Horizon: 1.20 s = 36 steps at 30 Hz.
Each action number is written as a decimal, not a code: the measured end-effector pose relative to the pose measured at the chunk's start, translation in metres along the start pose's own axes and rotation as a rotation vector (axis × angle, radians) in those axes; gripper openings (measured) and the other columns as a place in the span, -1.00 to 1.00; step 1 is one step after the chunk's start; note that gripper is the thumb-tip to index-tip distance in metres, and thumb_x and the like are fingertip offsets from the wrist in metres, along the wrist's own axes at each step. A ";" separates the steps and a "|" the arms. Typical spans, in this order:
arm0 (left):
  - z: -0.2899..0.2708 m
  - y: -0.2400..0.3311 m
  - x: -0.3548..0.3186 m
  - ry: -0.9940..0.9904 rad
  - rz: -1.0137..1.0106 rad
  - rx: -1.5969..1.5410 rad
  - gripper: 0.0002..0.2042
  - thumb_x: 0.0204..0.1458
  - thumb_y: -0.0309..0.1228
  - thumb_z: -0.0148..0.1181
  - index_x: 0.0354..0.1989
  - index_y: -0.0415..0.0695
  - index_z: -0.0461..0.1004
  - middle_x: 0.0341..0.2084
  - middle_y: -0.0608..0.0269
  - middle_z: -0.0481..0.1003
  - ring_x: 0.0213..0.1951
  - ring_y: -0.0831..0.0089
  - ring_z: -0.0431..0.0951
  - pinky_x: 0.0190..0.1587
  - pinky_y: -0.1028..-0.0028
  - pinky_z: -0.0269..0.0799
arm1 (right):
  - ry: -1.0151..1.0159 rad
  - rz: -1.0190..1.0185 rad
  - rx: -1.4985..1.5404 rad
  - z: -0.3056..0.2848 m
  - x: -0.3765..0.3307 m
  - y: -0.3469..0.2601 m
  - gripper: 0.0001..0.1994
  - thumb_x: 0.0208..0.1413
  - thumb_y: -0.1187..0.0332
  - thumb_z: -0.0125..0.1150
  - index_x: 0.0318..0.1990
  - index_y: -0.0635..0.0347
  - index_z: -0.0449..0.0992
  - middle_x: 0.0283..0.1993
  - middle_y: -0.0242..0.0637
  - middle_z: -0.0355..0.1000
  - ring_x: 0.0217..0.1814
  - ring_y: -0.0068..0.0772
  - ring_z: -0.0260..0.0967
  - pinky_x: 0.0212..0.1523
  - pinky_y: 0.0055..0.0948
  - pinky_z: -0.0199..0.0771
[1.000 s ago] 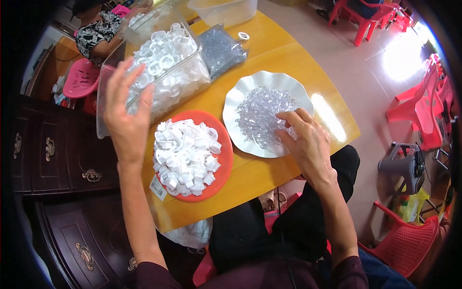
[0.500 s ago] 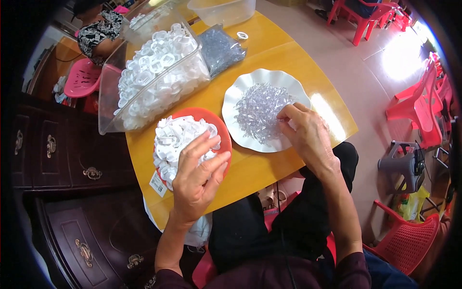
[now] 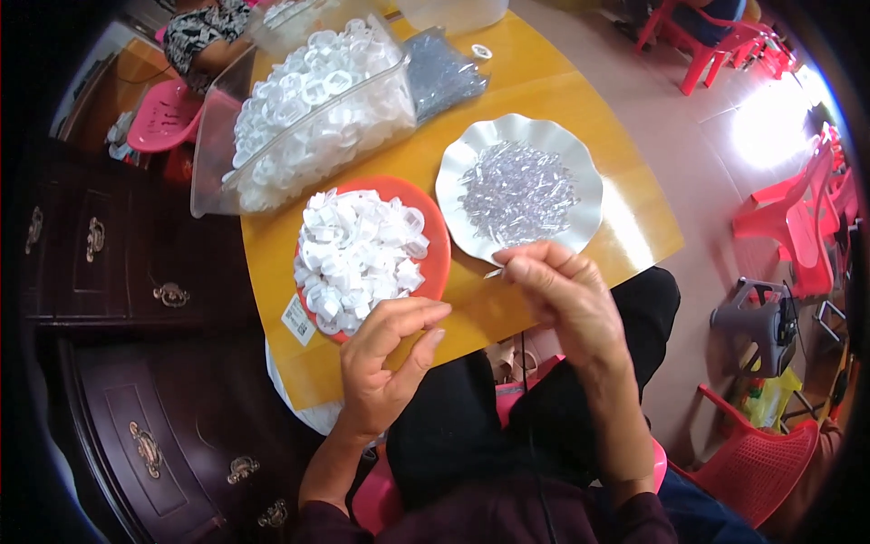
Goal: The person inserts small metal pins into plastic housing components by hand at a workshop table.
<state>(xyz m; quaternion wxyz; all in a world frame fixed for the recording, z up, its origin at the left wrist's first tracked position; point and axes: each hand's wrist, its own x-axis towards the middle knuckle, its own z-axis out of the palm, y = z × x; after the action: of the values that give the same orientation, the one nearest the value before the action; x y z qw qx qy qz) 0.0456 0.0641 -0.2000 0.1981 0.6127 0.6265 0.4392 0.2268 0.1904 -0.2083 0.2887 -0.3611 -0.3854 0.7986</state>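
My right hand [image 3: 577,308] pinches a small clear plastic pin [image 3: 494,272] between thumb and fingertips, just off the near rim of a white scalloped plate [image 3: 591,195]. A heap of similar thin clear pins [image 3: 517,192] covers the plate's middle. At the near side of an orange-red plate [image 3: 437,245], my left hand [image 3: 385,363] has its thumb and forefinger apart. Nothing shows between them. Small white plastic ring-like pieces [image 3: 358,254] are piled on that plate.
A clear bin [image 3: 210,186] full of white rings stands at the far left of the yellow table [image 3: 625,136]. Beside it are a bag of clear pieces [image 3: 439,72] and one ring [image 3: 481,52]. Dark drawers [image 3: 154,363] line the left. Another person sits beyond the bin.
My right hand has come back from the pin heap toward me with a pin in its fingers. My left hand has drawn back from the white pieces, lower and slightly right.
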 end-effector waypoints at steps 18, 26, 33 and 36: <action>0.002 -0.011 -0.035 0.024 -0.391 -0.625 -0.80 0.11 -0.62 0.23 -0.11 -0.28 0.44 -0.26 0.27 0.50 -0.20 0.59 0.54 -0.06 0.58 0.47 | -0.191 0.101 0.070 0.035 -0.021 0.047 -0.82 0.21 0.36 0.26 -0.09 0.20 0.62 -0.35 -0.55 0.50 -0.48 -0.86 0.14 -0.52 -0.75 0.05; -0.001 -0.013 -0.039 0.022 -0.415 -0.677 -0.90 0.17 -0.62 0.14 -0.16 -0.27 0.45 -0.30 0.25 0.50 -0.28 0.61 0.52 -0.19 0.61 0.45 | -0.123 -0.159 -0.100 0.039 -0.021 0.073 -0.83 0.16 0.45 0.29 -0.13 0.32 0.59 -0.37 -0.42 0.54 -0.48 -0.69 0.26 -0.44 -0.64 0.25; -0.007 -0.012 -0.036 0.014 -0.442 -0.610 -0.93 0.14 -0.64 0.17 -0.23 -0.27 0.49 -0.33 0.25 0.51 -0.30 0.60 0.53 -0.20 0.61 0.45 | -0.116 -0.328 -0.441 0.038 -0.024 0.064 -0.91 0.13 0.46 0.31 -0.25 0.27 0.59 -0.40 -0.43 0.53 -0.48 -0.73 0.24 -0.46 -0.62 0.24; -0.012 -0.014 -0.031 0.015 -0.397 -0.515 -0.89 0.09 -0.65 0.22 -0.22 -0.25 0.51 -0.34 0.24 0.51 -0.31 0.59 0.53 -0.22 0.62 0.45 | -0.076 -0.314 -0.411 0.034 -0.024 0.068 -0.91 0.13 0.44 0.33 -0.26 0.26 0.59 -0.40 -0.45 0.51 -0.47 -0.75 0.24 -0.46 -0.64 0.24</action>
<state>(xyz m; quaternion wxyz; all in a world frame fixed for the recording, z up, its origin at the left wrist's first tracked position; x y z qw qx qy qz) 0.0329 0.0333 -0.2133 0.4239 0.4049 0.6035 0.5405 0.2014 0.1227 -0.2407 0.3148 -0.3177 -0.6013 0.6621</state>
